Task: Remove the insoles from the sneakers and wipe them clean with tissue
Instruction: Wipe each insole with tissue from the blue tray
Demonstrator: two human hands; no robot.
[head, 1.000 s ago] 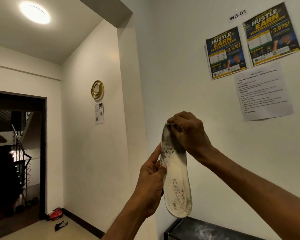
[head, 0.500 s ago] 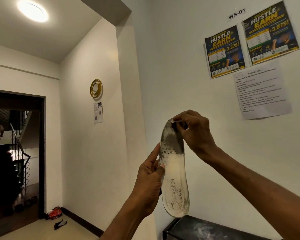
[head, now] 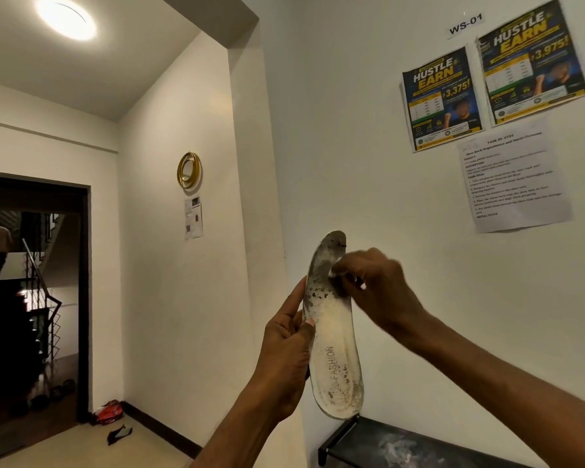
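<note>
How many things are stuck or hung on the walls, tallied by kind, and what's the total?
Hustle Earn posters: 2
White printed sheets: 2
WS-01 label: 1
Round gold-framed mirror: 1
Total: 6

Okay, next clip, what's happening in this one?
A person holds a dirty insole upright in front of a white wall, with the left hand gripping its side. The right hand presses a small wad of tissue against the dark, stained upper part. The pale lower half shows speckled grime, so wiping is not finished.
</note>
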